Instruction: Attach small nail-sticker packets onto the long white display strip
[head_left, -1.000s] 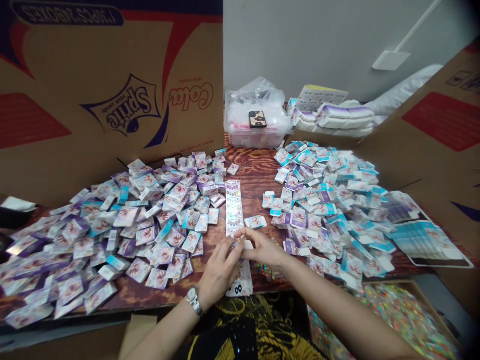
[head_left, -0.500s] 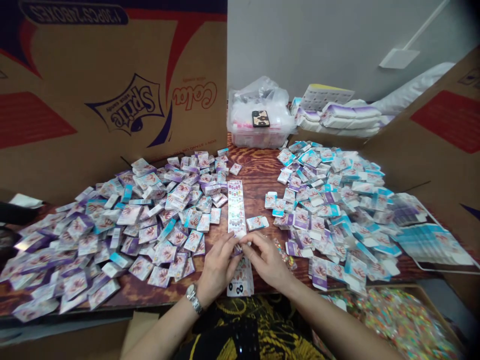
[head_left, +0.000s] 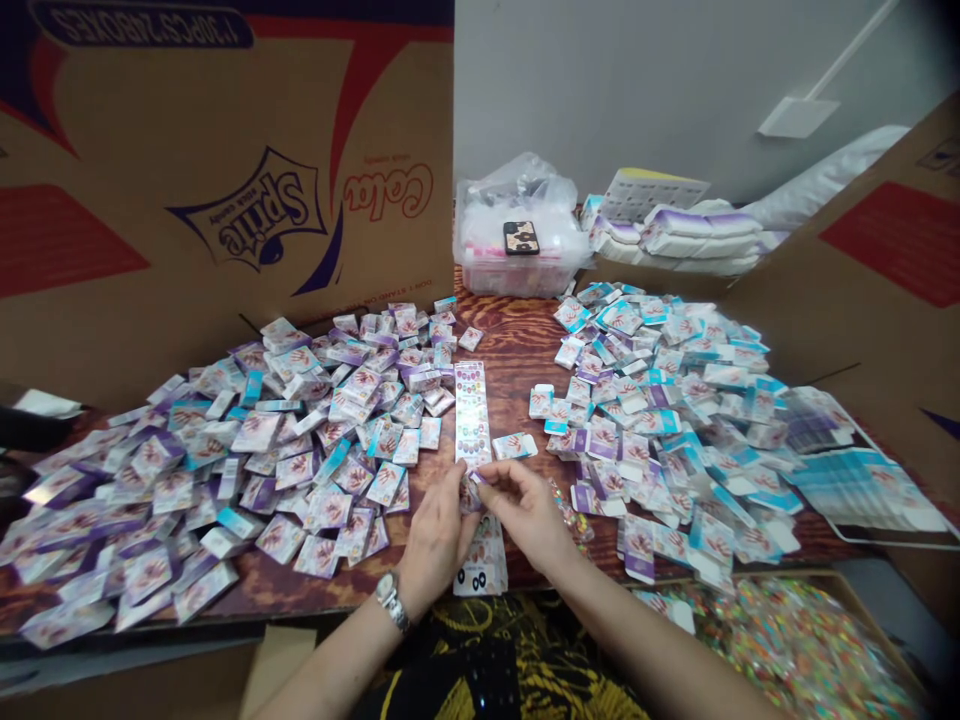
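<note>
Between my two hands is a small purple-and-white printed box [head_left: 471,494], held over a strip of stickers. My left hand [head_left: 435,525] grips its left side, with a silver watch on that wrist. The fingers of my right hand [head_left: 529,510] pinch the box's upper right edge. Under both hands the sticker sheets [head_left: 472,410] run lengthwise, with rows of small coloured nail-like shapes; their middle is hidden by my hands. Just right of the sheets lies a blue-and-white box [head_left: 514,446]. Small bags of colourful pieces [head_left: 574,520] lie beside my right hand.
Boxes [head_left: 300,440] are heaped on the left, and more boxes [head_left: 660,400] on the right. Large cartons [head_left: 225,120] stand behind. A plastic tub [head_left: 517,275] with a phone [head_left: 521,238] on top sits at the back. Below right, a carton holds colourful bags [head_left: 802,640].
My right fingers have shifted slightly on the box's top edge, and my left fingers now lie straighter along its side. The heaps around have stayed put.
</note>
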